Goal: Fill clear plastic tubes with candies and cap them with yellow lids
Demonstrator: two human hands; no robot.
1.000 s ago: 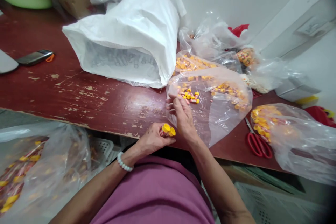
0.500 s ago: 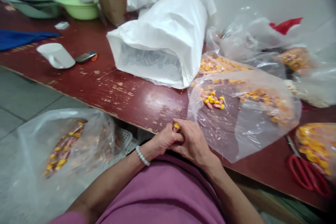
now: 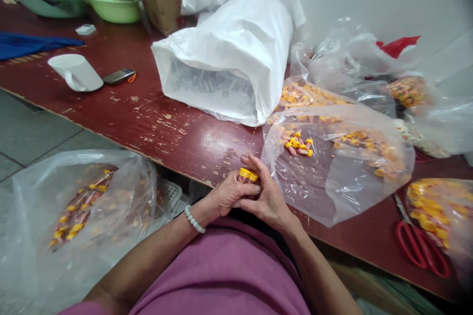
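Note:
My left hand (image 3: pixel 226 194), with a pale bead bracelet at its wrist, is closed round small yellow-capped tubes (image 3: pixel 247 175) above the table's front edge. Against it, my right hand (image 3: pixel 266 199) wraps the same tubes from the other side, its index finger reaching up beside the caps. Two yellow caps show upright between the hands; the lower parts of the tubes are hidden by the fingers. To the right, several more capped tubes (image 3: pixel 298 145) lie loose on a clear plastic bag (image 3: pixel 343 197). A white sack (image 3: pixel 251 34) lies beyond, its mouth open on clear tubes (image 3: pixel 210 82).
A bag of filled tubes (image 3: pixel 84 202) is low at the left. On the red table (image 3: pixel 148 128) are a white mug (image 3: pixel 76 73), a phone (image 3: pixel 118 76) and a green basin (image 3: pixel 114 6). Red scissors (image 3: pixel 421 248) lie right, beside another bag (image 3: pixel 439 209).
Two yellow caps now show between my hands where one showed before. My right fingers have lifted and straightened somewhat. The view has shifted slightly.

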